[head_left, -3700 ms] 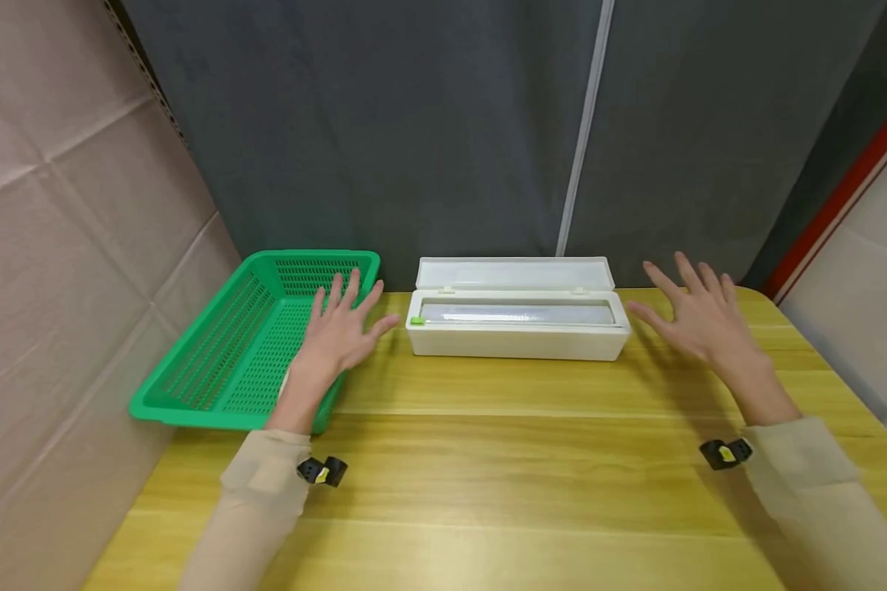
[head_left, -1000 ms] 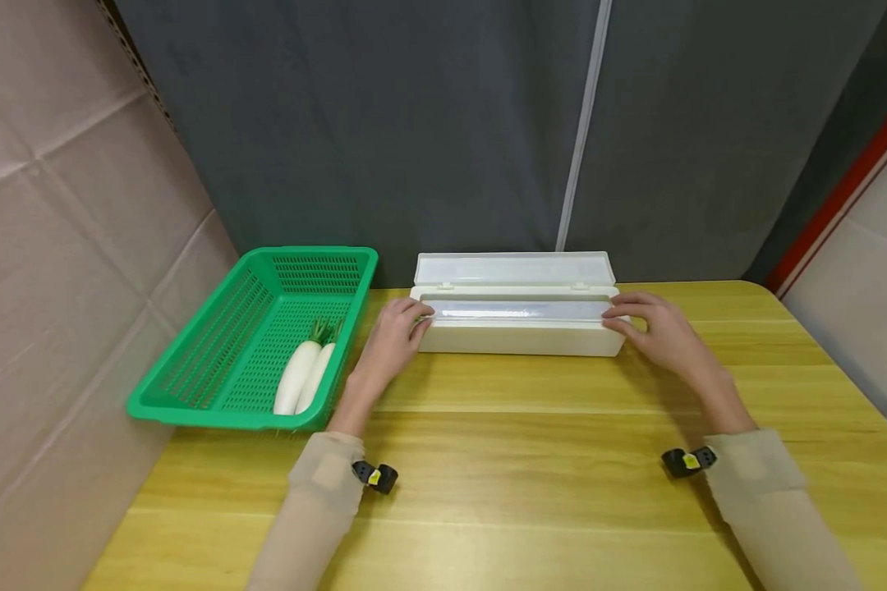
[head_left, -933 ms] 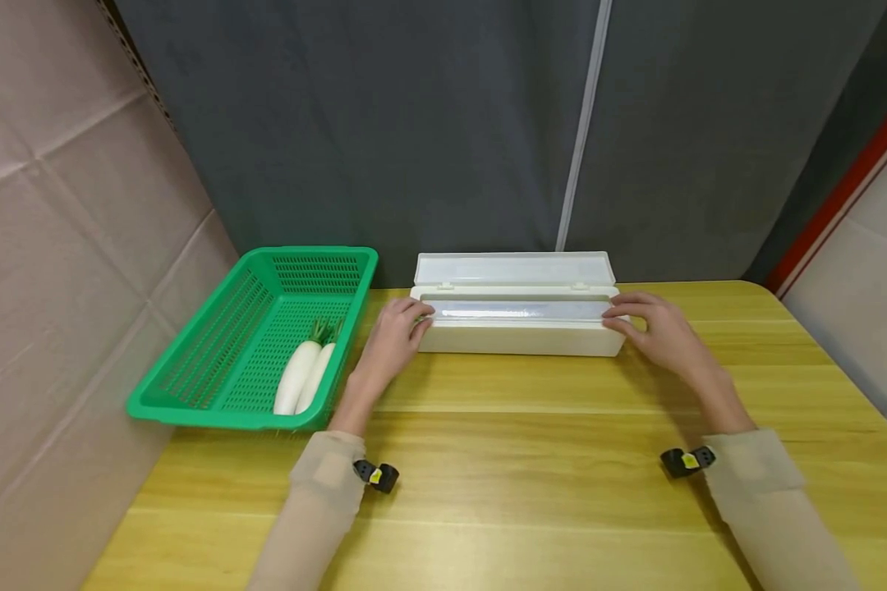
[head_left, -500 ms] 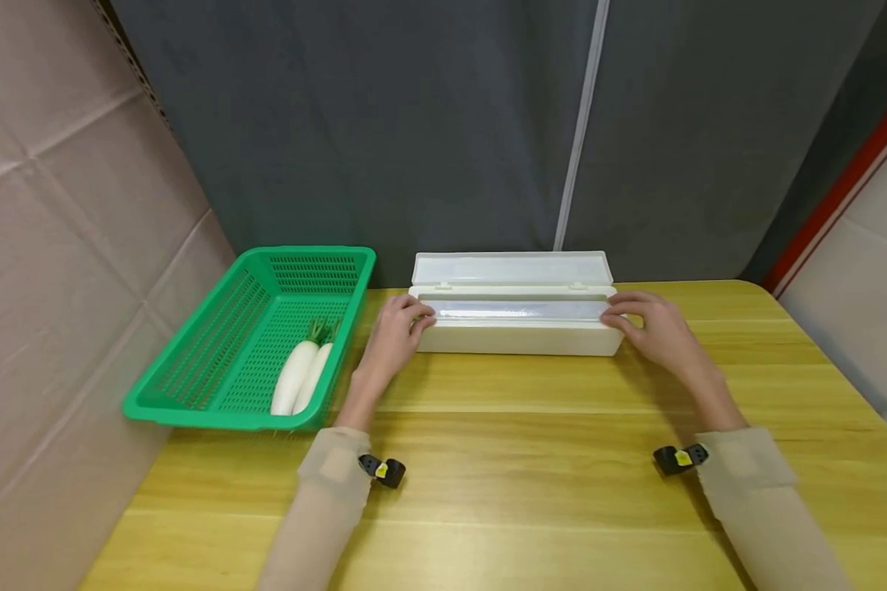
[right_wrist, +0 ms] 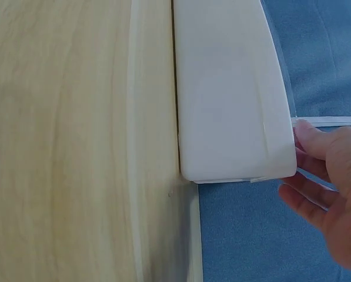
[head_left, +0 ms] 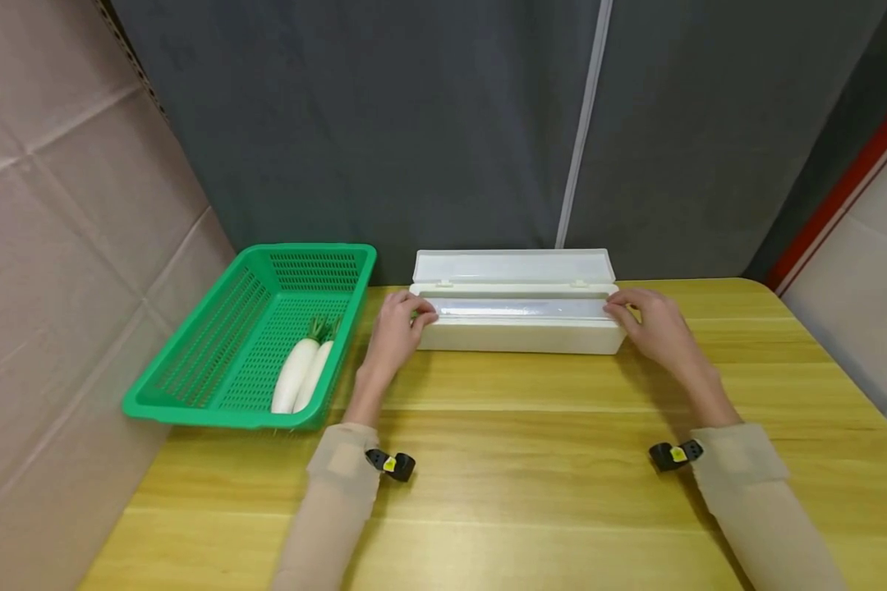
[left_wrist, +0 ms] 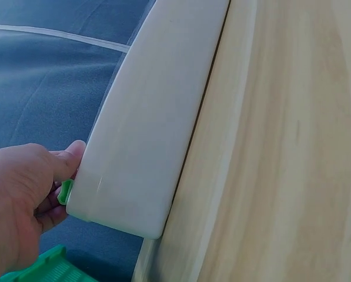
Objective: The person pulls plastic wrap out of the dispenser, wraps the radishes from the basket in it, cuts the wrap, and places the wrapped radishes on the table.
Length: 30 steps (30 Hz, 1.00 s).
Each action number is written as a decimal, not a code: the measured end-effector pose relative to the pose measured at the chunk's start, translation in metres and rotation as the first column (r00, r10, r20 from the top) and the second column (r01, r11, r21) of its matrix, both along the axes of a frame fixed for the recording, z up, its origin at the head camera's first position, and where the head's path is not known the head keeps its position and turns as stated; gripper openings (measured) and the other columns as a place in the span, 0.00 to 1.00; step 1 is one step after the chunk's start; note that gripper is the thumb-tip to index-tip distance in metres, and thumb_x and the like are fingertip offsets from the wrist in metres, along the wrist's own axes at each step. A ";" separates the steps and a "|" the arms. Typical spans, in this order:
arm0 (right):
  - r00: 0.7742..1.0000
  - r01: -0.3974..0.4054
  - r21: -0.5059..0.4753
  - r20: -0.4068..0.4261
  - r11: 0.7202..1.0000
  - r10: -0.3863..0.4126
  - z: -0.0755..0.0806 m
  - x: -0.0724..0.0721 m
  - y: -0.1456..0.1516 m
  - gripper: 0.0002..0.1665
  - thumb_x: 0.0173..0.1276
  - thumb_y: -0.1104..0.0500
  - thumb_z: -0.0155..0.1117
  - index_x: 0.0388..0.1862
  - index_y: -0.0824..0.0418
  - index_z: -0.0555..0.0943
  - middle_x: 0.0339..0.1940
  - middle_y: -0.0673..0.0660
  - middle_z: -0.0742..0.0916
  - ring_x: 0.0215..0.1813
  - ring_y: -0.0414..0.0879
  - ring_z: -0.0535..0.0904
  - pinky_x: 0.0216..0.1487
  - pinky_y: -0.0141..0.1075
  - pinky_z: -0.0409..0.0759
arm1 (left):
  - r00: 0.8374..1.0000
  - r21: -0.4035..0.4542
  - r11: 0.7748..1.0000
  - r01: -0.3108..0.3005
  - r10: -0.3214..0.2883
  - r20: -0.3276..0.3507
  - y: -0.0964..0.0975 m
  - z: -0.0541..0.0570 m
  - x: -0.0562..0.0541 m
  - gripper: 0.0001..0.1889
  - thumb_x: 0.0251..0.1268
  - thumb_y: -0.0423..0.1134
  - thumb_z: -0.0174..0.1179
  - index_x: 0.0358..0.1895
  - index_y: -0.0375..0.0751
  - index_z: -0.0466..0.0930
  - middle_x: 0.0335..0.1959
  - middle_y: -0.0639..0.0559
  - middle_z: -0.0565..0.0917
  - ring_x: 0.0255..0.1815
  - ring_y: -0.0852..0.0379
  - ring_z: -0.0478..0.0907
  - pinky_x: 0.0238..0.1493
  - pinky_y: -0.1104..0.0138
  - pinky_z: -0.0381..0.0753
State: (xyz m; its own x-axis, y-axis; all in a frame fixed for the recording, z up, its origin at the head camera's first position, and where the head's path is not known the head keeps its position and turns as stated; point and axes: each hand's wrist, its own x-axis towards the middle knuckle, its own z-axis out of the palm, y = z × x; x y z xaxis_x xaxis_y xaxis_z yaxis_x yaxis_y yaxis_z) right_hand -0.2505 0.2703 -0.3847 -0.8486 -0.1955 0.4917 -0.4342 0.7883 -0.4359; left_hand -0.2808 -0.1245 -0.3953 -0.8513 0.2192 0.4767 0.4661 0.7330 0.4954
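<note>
A long white cling film dispenser (head_left: 517, 338) lies across the back of the table, its lid (head_left: 513, 267) raised. Clear cling film (head_left: 521, 309) stretches shiny across the opening. At the left end my left hand (head_left: 395, 328) pinches the film's near edge between thumb and fingers. My right hand (head_left: 658, 328) does likewise at the right end, thumb in front and fingertips just behind. In the left wrist view a green slider cutter (left_wrist: 65, 192) sits under my left fingers. The wrist views show the dispenser's front wall, with the roll inside hidden.
Left of the dispenser stands a green perforated basket (head_left: 192, 420), with two white radishes (head_left: 296, 373) with green tops in its near right corner. A dark curtain (head_left: 377, 123) hangs behind the wooden table (head_left: 532, 460). A pale wall (head_left: 66, 271) closes the left side.
Both hands, spread wide in the air 3.7 s ago, have come in to the dispenser's ends; the left no longer covers the radishes. Over the last half second the right fingers have curled tighter.
</note>
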 end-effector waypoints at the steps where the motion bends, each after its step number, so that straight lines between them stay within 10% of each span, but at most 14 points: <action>1: 1.000 0.009 -0.006 0.010 1.000 -0.009 0.000 0.000 0.000 0.08 0.73 0.66 0.63 0.43 0.73 0.84 0.47 0.72 0.86 0.52 0.67 0.79 0.56 0.62 0.74 | 1.000 0.006 1.000 -0.001 0.001 -0.001 0.000 0.000 0.000 0.06 0.66 0.38 0.68 0.38 0.38 0.88 0.39 0.45 0.82 0.49 0.45 0.74 0.55 0.55 0.75; 30: 0.997 0.058 -0.034 0.043 0.998 -0.056 0.003 -0.011 -0.002 0.12 0.78 0.62 0.57 0.45 0.72 0.79 0.36 0.67 0.83 0.37 0.59 0.76 0.41 0.51 0.75 | 0.992 -0.158 0.986 -0.054 0.035 -0.122 0.009 0.012 -0.018 0.08 0.75 0.36 0.59 0.38 0.32 0.79 0.35 0.42 0.79 0.39 0.43 0.74 0.48 0.57 0.75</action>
